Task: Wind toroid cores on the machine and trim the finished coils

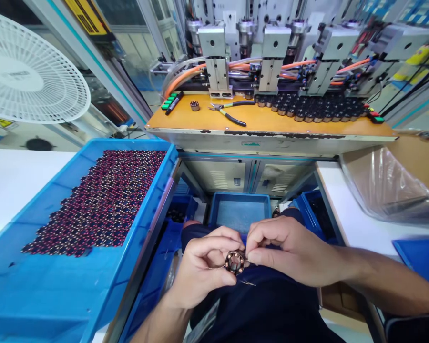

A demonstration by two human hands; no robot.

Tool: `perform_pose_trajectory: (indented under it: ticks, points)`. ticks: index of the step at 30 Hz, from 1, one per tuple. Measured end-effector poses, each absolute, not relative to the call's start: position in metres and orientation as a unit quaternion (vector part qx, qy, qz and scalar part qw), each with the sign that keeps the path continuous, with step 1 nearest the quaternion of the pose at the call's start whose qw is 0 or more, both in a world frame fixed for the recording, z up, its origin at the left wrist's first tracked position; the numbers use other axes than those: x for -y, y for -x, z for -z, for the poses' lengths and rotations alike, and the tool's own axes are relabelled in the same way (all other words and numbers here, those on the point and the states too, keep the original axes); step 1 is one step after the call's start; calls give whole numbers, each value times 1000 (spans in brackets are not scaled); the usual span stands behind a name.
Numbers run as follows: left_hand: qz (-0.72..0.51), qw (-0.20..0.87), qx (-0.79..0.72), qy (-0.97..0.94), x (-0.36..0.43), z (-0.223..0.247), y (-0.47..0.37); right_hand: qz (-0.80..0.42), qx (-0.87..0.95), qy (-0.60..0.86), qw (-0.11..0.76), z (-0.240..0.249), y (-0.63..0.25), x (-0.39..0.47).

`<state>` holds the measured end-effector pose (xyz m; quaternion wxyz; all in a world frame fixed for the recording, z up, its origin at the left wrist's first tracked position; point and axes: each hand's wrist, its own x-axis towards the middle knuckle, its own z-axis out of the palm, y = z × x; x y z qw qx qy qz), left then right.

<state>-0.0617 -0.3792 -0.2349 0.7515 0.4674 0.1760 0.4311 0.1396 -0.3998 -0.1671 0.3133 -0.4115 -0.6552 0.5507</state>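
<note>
Above my lap, my left hand grips a small round motor stator with copper windings, its ringed face turned up toward me. My right hand is beside it, thumb and forefinger pinched together at the stator's right edge. What lies in that pinch looks like thin wire ends but is too small to be sure of. A short piece of thin wire shows just below the stator, against the dark clothing.
On the left stands a blue tray packed with rows of stators. The orange machine bench ahead holds pliers, a marker, one lone stator and many dark-topped ones. A blue bin sits below; a fan stands far left.
</note>
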Motion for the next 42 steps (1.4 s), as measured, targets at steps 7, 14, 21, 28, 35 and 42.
perform_pose_trajectory:
  ticks: [7, 14, 21, 28, 35, 42]
  points:
    - [-432, 734, -171, -496, 379, 231, 60, -553, 649, 413, 320, 168, -135, 405]
    - [-424, 747, -169, -483, 381, 231, 62, -470, 764, 346, 273, 169, -148, 405]
    - [-401, 808, -140, -409, 383, 234, 59, -125, 891, 251, 358, 179, -155, 396]
    - [-355, 856, -147, -345, 385, 235, 55, -116, 891, 182, 400, 181, -144, 387]
    - [-347, 861, -142, -344, 384, 238, 56, -114, 896, 169, 395, 181, -144, 385]
    - [-352, 851, -143, -362, 381, 238, 52, -117, 873, 193, 432, 190, -143, 387]
